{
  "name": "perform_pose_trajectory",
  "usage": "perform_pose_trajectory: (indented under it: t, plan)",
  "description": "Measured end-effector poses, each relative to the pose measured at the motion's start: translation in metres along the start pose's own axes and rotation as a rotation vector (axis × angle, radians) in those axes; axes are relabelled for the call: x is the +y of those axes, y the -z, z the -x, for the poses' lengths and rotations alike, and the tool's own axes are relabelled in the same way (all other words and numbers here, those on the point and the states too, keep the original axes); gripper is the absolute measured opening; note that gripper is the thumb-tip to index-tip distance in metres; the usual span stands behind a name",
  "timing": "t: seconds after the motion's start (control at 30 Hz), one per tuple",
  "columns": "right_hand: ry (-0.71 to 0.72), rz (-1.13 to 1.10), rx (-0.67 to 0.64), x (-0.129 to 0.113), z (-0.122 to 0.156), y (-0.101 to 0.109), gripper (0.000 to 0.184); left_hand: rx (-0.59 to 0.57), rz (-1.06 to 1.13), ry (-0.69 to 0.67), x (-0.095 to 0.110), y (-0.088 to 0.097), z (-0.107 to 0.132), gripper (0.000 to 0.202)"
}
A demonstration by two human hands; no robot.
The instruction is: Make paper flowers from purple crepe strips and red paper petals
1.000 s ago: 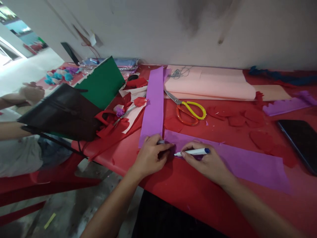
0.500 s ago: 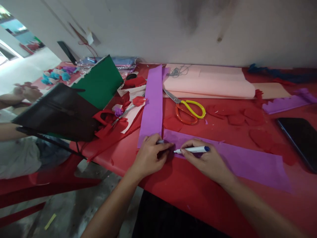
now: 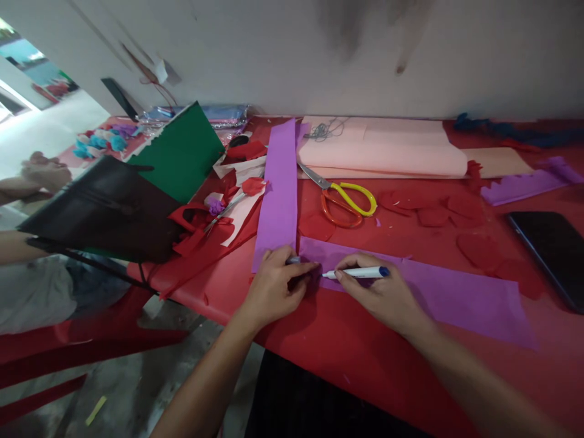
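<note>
In my right hand (image 3: 376, 292) is a white marker (image 3: 358, 273) with a blue end, its tip down at a purple paper strip (image 3: 460, 295) lying lengthwise on the table. My left hand (image 3: 276, 283) is closed, its fingertips resting at the left end of that strip. Between its thumb and index finger shows a small grey object (image 3: 293, 260), mostly hidden. A second purple strip (image 3: 280, 182) runs away from me, its near end touching my left hand. Beyond the hands lie scissors (image 3: 349, 204) with one yellow and one orange handle.
Folded pale pink paper (image 3: 383, 146) lies along the wall, with dark thin wire (image 3: 326, 129) on it. Red petal-shaped pieces (image 3: 433, 216) and a phone (image 3: 547, 255) are to the right. A dark bag-like item (image 3: 103, 207) and green board (image 3: 182, 158) stand left, beside another person's arm (image 3: 43, 176).
The marker tip has shifted slightly to the right along the strip, with my right hand. My left hand stays almost in place. The whole view has moved a little.
</note>
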State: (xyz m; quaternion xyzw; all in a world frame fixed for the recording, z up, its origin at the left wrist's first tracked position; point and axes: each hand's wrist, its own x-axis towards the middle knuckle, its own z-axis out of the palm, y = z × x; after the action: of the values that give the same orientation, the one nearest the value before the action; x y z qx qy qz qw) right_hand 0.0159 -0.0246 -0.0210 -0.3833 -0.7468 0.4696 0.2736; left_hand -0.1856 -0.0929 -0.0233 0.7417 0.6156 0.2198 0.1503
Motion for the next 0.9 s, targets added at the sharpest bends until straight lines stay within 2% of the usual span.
perform_pose_trajectory:
  t: [0.53,0.9]
  plan:
    - [0.029,0.030,-0.001,-0.0026,0.0023,0.0024,0.011,0.003,-0.009,-0.006,-0.0021,-0.0004,-0.0004,0.033]
    - [0.060,0.000,-0.051,-0.0021,0.0049,0.0041,0.010,0.012,-0.002,-0.005,-0.0017,-0.0011,0.0003,0.033]
